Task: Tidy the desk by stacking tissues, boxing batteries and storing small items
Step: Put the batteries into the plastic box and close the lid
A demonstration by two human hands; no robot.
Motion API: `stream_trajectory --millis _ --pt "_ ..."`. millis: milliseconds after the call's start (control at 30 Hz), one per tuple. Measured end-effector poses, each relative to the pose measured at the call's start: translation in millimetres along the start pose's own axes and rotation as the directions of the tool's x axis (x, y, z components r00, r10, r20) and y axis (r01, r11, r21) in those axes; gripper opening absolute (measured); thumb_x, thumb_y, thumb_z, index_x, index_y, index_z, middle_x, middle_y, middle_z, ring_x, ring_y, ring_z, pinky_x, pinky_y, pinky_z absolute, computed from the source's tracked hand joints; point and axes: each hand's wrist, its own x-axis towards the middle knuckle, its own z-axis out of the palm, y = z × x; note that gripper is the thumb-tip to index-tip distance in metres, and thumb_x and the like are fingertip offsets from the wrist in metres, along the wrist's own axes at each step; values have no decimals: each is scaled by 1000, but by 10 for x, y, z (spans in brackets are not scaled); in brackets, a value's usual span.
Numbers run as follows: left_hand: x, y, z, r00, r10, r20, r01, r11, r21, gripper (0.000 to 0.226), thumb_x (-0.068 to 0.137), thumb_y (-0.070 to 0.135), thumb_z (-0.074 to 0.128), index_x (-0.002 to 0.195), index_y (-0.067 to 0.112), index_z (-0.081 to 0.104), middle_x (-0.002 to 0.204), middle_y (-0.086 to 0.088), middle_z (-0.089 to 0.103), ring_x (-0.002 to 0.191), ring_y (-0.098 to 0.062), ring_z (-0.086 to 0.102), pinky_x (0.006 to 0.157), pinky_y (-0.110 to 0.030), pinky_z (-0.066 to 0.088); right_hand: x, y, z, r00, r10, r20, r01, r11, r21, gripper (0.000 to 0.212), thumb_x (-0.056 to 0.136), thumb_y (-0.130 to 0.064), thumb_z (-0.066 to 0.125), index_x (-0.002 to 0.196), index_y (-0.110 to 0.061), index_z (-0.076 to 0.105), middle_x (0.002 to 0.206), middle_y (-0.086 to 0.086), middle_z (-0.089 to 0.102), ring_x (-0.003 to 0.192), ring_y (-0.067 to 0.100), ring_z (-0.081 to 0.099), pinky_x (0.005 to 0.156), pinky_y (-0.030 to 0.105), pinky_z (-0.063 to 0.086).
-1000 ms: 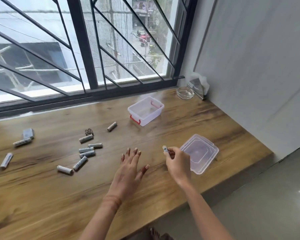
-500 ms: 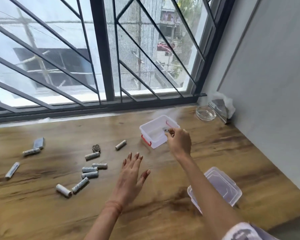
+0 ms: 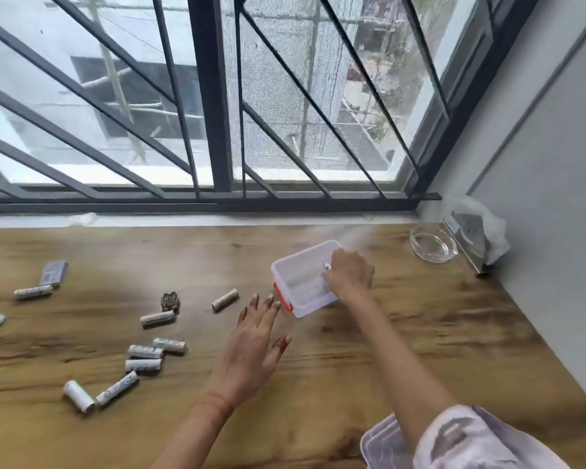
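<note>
A small clear plastic box [image 3: 286, 270] with red clasps stands on the wooden desk [image 3: 403, 333]. My right hand [image 3: 351, 275] hovers over the box's right side and pinches a white battery [image 3: 326, 265] whose tip shows above the fingers. My left hand [image 3: 254, 350] lies flat on the desk with fingers spread, just left of the box. Several white batteries [image 3: 144, 352] lie scattered on the desk to the left, one battery [image 3: 224, 299] close to my left fingertips. The box's clear lid [image 3: 383, 443] sits at the near edge under my right sleeve.
A glass ashtray [image 3: 432, 247] and a metal tissue holder [image 3: 471, 238] stand in the far right corner by the wall. A small dark trinket [image 3: 170, 300] and a grey flat item [image 3: 53, 273] lie among the batteries. A barred window runs along the back.
My right hand carried the battery from near the lid up to the box and now holds it over the inside. The camera moved closer and tilted; my left hand stayed flat.
</note>
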Motion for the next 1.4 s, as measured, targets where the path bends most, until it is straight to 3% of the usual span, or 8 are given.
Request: stream_trajectory --millis 333,500,567,700,833,1033,1233,1400 --pt "-155 -146 6 996 22 -83 -24 1000 -21 79 80 58 20 142 11 30 152 -2 25 141 -13 0 113 -19 -9 -130 -66 6 984 -53 -169 53 999 -6 8 85 -10 57 89 -10 65 90 6 67 81 26 65 60 27 41" --pt "-342 -257 -136 986 -32 -162 34 999 6 70 83 50 31 136 5 43 144 -6 36 139 -26 16 111 -18 -6 -568 -542 -167 793 -391 -468 509 847 153 16 64 -2 77 76 -8 69 66 10 68 61 28 65 46 30 50" --pt "-440 -331 -194 980 -75 -185 77 997 3 70 82 49 31 135 4 44 143 -7 37 137 -25 14 110 -21 -3 -746 -794 -123 765 -523 -376 623 748 228 18 71 -6 74 88 -8 69 79 10 70 72 30 65 55 36 54" --pt "-642 -507 -329 965 -140 -221 141 990 -9 65 84 45 38 136 6 42 146 -8 37 137 -17 11 110 -19 -3 -866 -1152 115 769 -639 -21 620 737 268 27 88 -8 53 115 -5 56 119 9 59 106 32 55 83 42 48" --pt "-831 -662 -450 952 -213 -221 225 974 31 70 80 46 32 132 2 46 140 -14 45 134 -23 20 110 -27 8 -865 -1324 332 762 -637 113 606 764 220 26 86 1 45 110 -3 54 117 11 55 106 32 52 77 37 43" --pt "-1063 -894 -553 830 -444 -337 481 876 31 55 80 10 66 131 -1 48 140 -18 45 134 -41 34 111 -45 22 -905 -1300 483 789 -602 122 587 798 140 15 81 5 47 87 0 59 96 14 59 89 32 58 60 29 33" --pt "-1197 -969 -643 690 -640 -337 698 712 76 63 80 29 68 133 4 45 149 -20 30 138 -43 21 113 -46 21 -1034 -1228 338 817 -573 65 546 804 236 16 82 -3 46 86 -5 61 99 9 62 89 32 60 60 30 38" --pt "-1241 -997 -640 663 -644 -381 686 727 -34 33 75 16 73 104 1 65 136 -27 45 120 -43 45 102 -44 39 -1168 -1126 269 843 -539 -6 519 809 278 18 85 -5 50 93 -13 64 102 -5 66 94 18 61 60 21 29"
